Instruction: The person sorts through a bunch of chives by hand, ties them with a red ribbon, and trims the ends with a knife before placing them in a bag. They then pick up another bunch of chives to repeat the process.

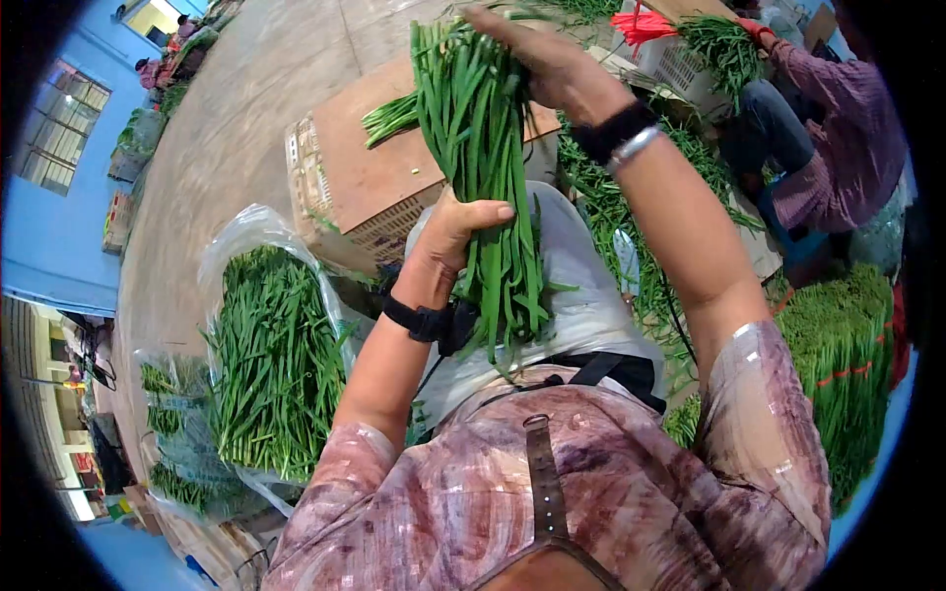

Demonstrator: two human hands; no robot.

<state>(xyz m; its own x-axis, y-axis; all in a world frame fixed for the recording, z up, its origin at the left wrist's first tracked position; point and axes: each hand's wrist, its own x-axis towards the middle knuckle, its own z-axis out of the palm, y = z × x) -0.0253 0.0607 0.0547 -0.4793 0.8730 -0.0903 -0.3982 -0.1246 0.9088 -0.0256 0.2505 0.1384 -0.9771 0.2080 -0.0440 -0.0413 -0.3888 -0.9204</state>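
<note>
A thick bunch of garlic chives (478,128) stands out in front of my body, its loose leaf ends hanging over my lap. My left hand (453,227) is wrapped round the lower part of the bunch, thumb across the front. At the far end, my right hand (552,67) lies along the side of the bunch with its fingers stretched out flat, slightly blurred. Beneath and beyond the bunch is a brown board (365,167) on a plastic crate (394,236). A smaller bundle of chives (391,120) lies on that board.
To the left, a clear plastic bag (258,219) holds many chives, with more wrapped bundles (182,433) beside it. Loose chives (631,212) cover the floor at right, near stacked tied bunches (838,384). A co-worker (838,138) sits at the upper right, holding greens.
</note>
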